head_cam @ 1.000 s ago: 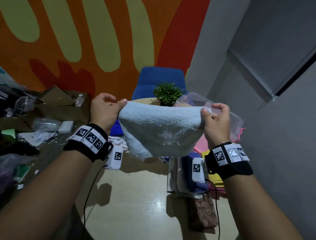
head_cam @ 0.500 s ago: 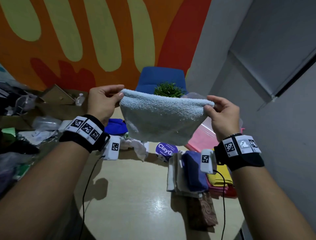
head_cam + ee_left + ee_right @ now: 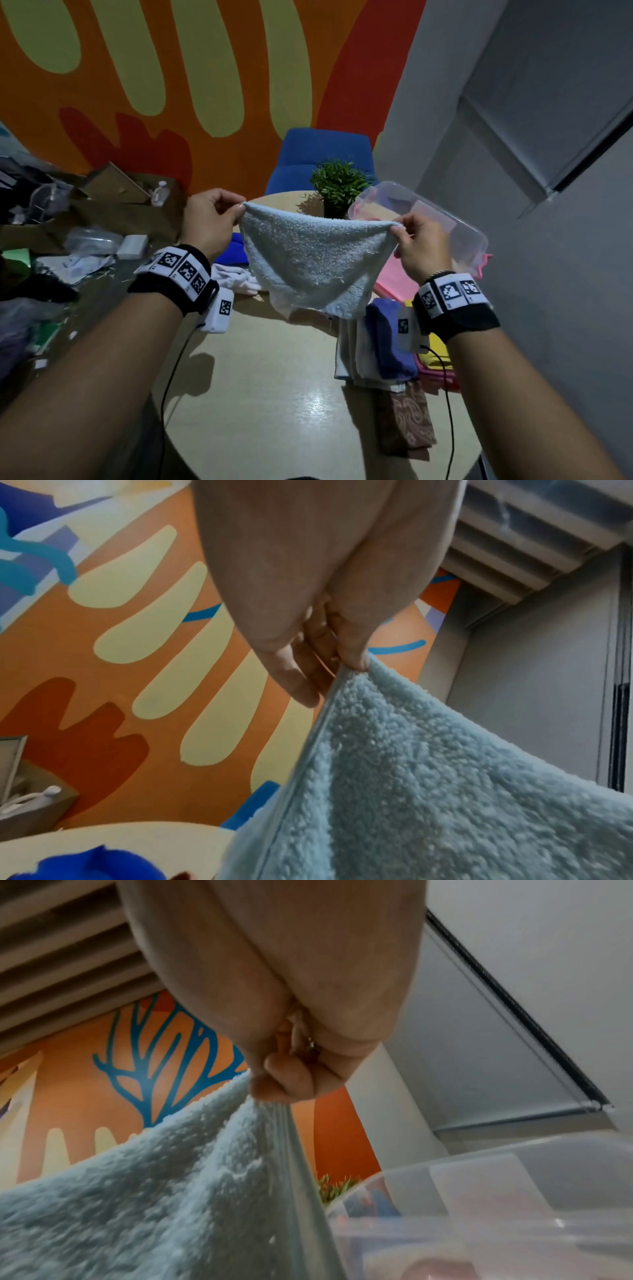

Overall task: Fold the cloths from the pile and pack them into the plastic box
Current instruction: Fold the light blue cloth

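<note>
We hold the towel [image 3: 313,263] up at mid-frame, our left hand [image 3: 209,222] pinching its upper left corner and our right hand [image 3: 419,245] pinching the upper right, the other fingers curled. Half a second ago its top edge was taut and higher; now it sags between us, and the hanging part covers the purple "ClayG…" label seen earlier. The box [image 3: 424,219] sits right of centre, behind our right hand. We can read no writing now; the wristbands [image 3: 181,269] carry only square code markers.
</note>
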